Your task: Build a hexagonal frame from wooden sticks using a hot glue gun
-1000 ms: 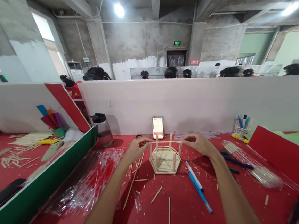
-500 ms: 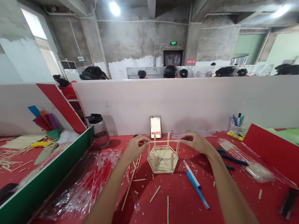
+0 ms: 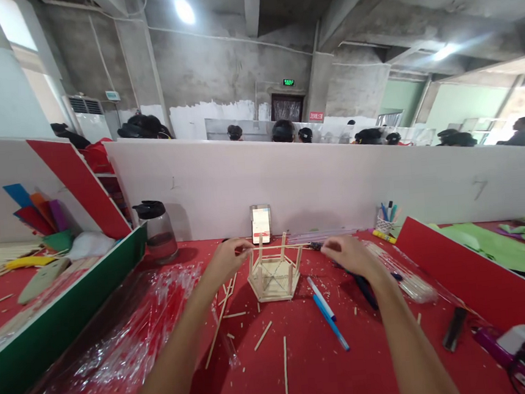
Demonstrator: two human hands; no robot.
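Note:
A small hexagonal frame of pale wooden sticks (image 3: 275, 289), with several upright posts, stands on the red table. My left hand (image 3: 231, 260) pinches the left end of a thin stick (image 3: 278, 246) lying level across the tops of posts. Toward that stick's right end are the dark jaws of what look like pliers (image 3: 315, 246). My right hand (image 3: 346, 254) is closed around the tool, its fingers partly hidden; a dark handle shows below the palm. A white pen and a blue pen (image 3: 331, 323) lie just in front of the frame.
Loose sticks (image 3: 285, 366) and scraps litter the table. To the left lies a clear plastic bag (image 3: 149, 323) by a green-sided divider (image 3: 70, 312); a jug (image 3: 159, 233) stands behind. A phone (image 3: 261, 224) leans on the back panel. Bagged sticks (image 3: 407, 276) and a red divider (image 3: 470, 264) are at right.
My right hand has moved off the stick's right end, and the pliers now reach it. My left hand keeps its pinch. The view has swung to the right.

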